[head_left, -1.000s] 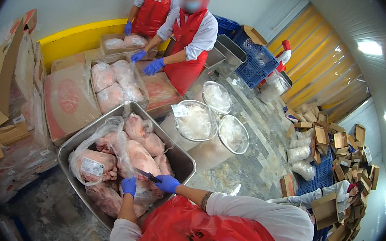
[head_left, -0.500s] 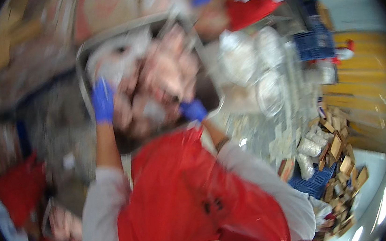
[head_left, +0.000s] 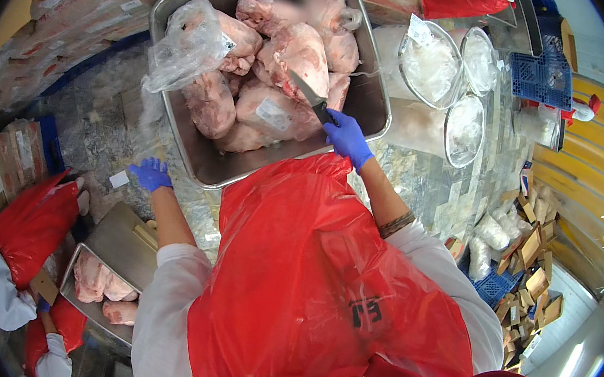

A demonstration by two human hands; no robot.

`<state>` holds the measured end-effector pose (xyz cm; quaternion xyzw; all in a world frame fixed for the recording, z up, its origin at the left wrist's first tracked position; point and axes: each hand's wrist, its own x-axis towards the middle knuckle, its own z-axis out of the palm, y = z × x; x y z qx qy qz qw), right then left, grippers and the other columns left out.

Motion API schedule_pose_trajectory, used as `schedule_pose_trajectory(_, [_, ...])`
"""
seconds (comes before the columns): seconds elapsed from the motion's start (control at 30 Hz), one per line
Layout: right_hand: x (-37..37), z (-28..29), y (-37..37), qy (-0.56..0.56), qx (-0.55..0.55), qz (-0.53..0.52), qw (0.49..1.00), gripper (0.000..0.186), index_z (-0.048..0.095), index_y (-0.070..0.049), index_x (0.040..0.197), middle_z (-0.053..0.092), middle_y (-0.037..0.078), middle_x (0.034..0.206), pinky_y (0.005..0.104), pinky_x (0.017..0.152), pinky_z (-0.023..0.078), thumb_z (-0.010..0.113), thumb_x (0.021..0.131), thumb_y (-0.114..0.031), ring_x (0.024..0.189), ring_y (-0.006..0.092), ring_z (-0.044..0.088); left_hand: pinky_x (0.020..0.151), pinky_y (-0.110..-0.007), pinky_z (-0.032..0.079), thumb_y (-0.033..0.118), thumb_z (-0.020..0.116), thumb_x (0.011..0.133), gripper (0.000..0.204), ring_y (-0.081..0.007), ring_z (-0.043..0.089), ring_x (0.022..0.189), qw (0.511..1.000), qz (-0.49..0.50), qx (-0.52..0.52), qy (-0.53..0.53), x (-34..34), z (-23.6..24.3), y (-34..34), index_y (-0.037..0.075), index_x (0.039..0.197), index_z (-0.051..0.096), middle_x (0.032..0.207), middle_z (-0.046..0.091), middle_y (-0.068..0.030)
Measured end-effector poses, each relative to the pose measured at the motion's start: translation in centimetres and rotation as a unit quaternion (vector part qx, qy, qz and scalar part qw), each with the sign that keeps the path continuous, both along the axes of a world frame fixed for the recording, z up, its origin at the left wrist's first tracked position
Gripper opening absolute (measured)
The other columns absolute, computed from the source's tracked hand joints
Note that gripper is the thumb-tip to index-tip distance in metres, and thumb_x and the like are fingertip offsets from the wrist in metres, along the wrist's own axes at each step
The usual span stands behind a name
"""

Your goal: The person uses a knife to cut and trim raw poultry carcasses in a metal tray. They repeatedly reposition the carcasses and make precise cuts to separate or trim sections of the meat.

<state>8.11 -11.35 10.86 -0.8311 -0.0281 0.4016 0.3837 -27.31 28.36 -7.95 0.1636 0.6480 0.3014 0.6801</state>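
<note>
At far left, a red-aproned co-worker (head_left: 30,224) crouches beside a small steel tray (head_left: 112,241) of meat. The left hand (head_left: 150,174), blue-gloved and spread wide, hovers over the wet speckled stone bench (head_left: 108,128). The right hand (head_left: 346,136) grips a knife (head_left: 309,96) over bagged meat pieces (head_left: 268,74) in the large steel tub (head_left: 374,100). Plastic-covered bowls (head_left: 430,66) stand to the right.

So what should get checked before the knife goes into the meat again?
1. Right hand grips the knife: ok.
2. Blade points away from the body, over the meat pieces: ok.
3. Left hand away from the blade, outside the metal tub: ok.
4. Both hands gloved: ok.
5. Loose plastic bag clear of the cutting spot: ok.
6. Blade sharpness: cannot tell.
</note>
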Motion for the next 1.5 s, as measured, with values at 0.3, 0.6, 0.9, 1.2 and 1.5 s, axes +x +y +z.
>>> schedule_pose_trajectory(0.3, [0.4, -1.3, 8.3, -0.210, -0.193, 0.199, 0.938, 0.025, 0.062, -0.002, 0.103, 0.068, 0.029, 0.098, 0.0520, 0.085, 0.052, 0.055, 0.085, -0.018, 0.096, 0.0461, 0.066, 0.101, -0.043, 0.046, 0.024, 0.072, 0.089, 0.036, -0.0371, 0.059, 0.118, 0.662, -0.364, 0.595, 0.273, 15.3, 6.1, -9.9, 0.001, 0.116, 0.067, 0.114, 0.067, -0.0225])
schedule_pose_trajectory(0.6, [-0.9, -5.2, 2.4, -0.220, 0.000, 0.137, 0.966, 0.045, 0.062, -0.004, 0.129, 0.071, 0.023, 0.101, 0.0405, 0.081, 0.054, 0.066, 0.089, -0.022, 0.092, 0.0358, 0.071, 0.101, -0.034, 0.047, 0.029, 0.067, 0.094, 0.053, -0.0237, 0.059, 0.118, 0.874, -0.478, 0.090, -0.021, 23.8, -3.9, -16.8, -0.007, 0.132, 0.056, 0.131, 0.061, -0.0199])
schedule_pose_trajectory(0.9, [4.3, -10.4, -3.8, -0.048, 0.053, 0.039, 0.997, 0.048, 0.061, 0.003, 0.131, 0.073, 0.013, 0.098, 0.0321, 0.074, 0.053, 0.072, 0.089, -0.019, 0.083, 0.0167, 0.067, 0.095, -0.045, 0.047, 0.052, 0.055, 0.097, 0.060, -0.0261, 0.052, 0.122, 0.881, -0.418, -0.146, -0.166, 31.0, -1.2, -18.0, 0.022, 0.148, 0.043, 0.142, 0.048, -0.0041])
schedule_pose_trajectory(1.2, [10.4, -5.4, -4.0, 0.060, 0.110, -0.130, 0.984, 0.034, 0.061, -0.002, 0.127, 0.052, -0.002, 0.062, 0.0248, 0.040, 0.035, 0.064, 0.097, -0.017, 0.047, 0.0055, 0.044, 0.095, -0.040, 0.048, 0.052, 0.060, 0.094, 0.061, -0.0293, 0.061, 0.113, 0.867, -0.482, 0.127, -0.018, 34.0, -2.0, -19.2, 0.011, 0.138, 0.055, 0.126, 0.062, -0.0111])
schedule_pose_trajectory(1.5, [9.2, -5.2, -9.4, 0.085, 0.104, -0.082, 0.987, 0.033, 0.064, -0.002, 0.124, 0.055, -0.003, 0.066, 0.0231, 0.044, 0.035, 0.066, 0.096, -0.019, 0.051, 0.0046, 0.046, 0.092, -0.045, 0.052, 0.043, 0.061, 0.091, 0.048, -0.0406, 0.064, 0.108, 0.657, -0.603, 0.382, 0.243, 40.6, -1.3, -16.6, 0.007, 0.123, 0.065, 0.120, 0.066, -0.0232])
